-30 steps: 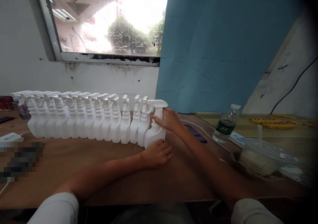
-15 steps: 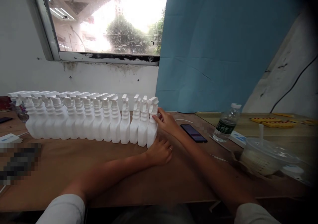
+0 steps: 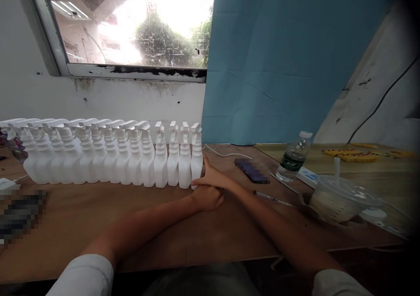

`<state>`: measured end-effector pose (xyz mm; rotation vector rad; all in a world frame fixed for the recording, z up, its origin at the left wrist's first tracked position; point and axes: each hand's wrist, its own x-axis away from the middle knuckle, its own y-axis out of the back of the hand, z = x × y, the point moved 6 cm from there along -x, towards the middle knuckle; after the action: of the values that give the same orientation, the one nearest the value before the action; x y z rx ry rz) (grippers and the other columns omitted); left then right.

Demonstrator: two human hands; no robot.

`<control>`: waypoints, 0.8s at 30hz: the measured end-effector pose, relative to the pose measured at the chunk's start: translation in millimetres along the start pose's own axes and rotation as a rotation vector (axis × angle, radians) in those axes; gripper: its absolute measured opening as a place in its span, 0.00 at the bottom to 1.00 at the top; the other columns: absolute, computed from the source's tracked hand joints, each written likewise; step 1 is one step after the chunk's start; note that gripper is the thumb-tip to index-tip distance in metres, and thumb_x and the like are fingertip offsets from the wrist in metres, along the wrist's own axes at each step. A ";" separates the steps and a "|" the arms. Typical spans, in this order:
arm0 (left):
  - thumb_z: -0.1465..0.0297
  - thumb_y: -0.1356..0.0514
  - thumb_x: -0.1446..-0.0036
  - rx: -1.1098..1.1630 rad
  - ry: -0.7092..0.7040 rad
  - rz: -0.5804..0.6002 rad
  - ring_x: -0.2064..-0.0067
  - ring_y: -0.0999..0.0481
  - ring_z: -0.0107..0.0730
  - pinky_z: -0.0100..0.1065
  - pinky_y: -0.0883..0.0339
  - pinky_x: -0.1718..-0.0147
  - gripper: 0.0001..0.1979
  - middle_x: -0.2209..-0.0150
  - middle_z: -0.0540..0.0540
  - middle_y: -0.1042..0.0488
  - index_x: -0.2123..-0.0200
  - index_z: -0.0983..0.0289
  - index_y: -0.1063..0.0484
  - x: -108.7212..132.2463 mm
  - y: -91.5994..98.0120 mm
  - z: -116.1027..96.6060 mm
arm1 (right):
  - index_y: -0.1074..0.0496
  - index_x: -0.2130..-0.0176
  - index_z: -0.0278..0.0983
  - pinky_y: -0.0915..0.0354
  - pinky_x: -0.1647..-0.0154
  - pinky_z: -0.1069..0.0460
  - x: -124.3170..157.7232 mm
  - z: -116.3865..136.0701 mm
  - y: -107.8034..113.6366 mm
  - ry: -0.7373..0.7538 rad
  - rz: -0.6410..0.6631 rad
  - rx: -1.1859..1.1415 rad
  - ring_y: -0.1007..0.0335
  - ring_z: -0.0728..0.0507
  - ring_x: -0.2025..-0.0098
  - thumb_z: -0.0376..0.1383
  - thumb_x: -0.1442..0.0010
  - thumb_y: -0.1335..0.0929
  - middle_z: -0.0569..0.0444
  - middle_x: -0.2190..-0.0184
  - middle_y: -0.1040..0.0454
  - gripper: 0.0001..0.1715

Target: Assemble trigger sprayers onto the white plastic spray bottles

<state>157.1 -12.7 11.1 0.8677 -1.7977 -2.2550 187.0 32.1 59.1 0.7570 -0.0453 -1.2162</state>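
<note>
White spray bottles (image 3: 98, 156) with white trigger heads stand upright in a long row, packed close on the left and slightly spaced at the right. The rightmost spray bottle (image 3: 196, 156) has my right hand (image 3: 210, 175) at its lower body, thumb across the front and fingers on the far side, closed on it. Beneath my right wrist, my left hand (image 3: 206, 198) rests by the table, its fingers curled inward. What my left hand holds, if anything, is hidden. The two forearms cross at the wrists.
The brown tabletop (image 3: 157, 226) carries a blurred-out phone (image 3: 252, 170), a pen (image 3: 274, 198), a water bottle (image 3: 293, 158) and a lidded plastic cup with a straw (image 3: 341, 200) at right. Behind are a window and a blue sheet (image 3: 262, 68). A white cable (image 3: 226, 154) lies behind my hands.
My right hand has moved down from the last bottle's neck to its lower body. That bottle's trigger head now faces more like its neighbours. The view has shifted slightly right.
</note>
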 end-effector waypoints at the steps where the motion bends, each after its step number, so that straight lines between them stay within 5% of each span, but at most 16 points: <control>1: 0.66 0.49 0.37 0.006 0.007 0.005 0.63 0.22 0.45 0.41 0.30 0.62 0.18 0.63 0.65 0.21 0.61 0.72 0.22 0.1 -0.4 0.8 | 0.60 0.31 0.41 0.40 0.41 0.41 -0.4 -1.4 -0.5 -0.006 -0.008 0.003 0.39 0.33 0.39 0.43 0.64 0.19 0.38 0.36 0.43 0.75; 6: 0.65 0.49 0.38 0.020 0.048 0.001 0.63 0.22 0.45 0.42 0.29 0.61 0.18 0.63 0.65 0.21 0.61 0.71 0.22 0.8 2.9 4.5 | 0.58 0.32 0.39 0.37 0.43 0.43 -5.0 -3.7 -0.8 -0.007 -0.023 0.026 0.35 0.34 0.42 0.42 0.61 0.20 0.41 0.42 0.34 0.71; 13: 0.66 0.48 0.38 0.030 0.095 -0.015 0.60 0.23 0.45 0.43 0.30 0.57 0.17 0.61 0.64 0.22 0.60 0.71 0.23 0.8 1.3 14.0 | 0.68 0.30 0.42 0.43 0.37 0.41 -22.4 -18.4 -7.0 0.038 -0.006 0.026 0.40 0.36 0.38 0.42 0.62 0.20 0.42 0.36 0.41 0.78; 24: 0.67 0.47 0.39 0.052 0.112 -0.053 0.52 0.24 0.49 0.47 0.32 0.50 0.18 0.53 0.65 0.23 0.52 0.69 0.26 2.3 0.1 26.0 | 0.64 0.30 0.45 0.49 0.34 0.42 -39.9 -40.6 -20.3 0.104 0.030 -0.119 0.47 0.37 0.34 0.42 0.61 0.20 0.47 0.35 0.41 0.74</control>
<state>142.0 8.4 13.7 1.0413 -1.8116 -2.1522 172.2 83.7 31.4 0.7124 0.1004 -1.1394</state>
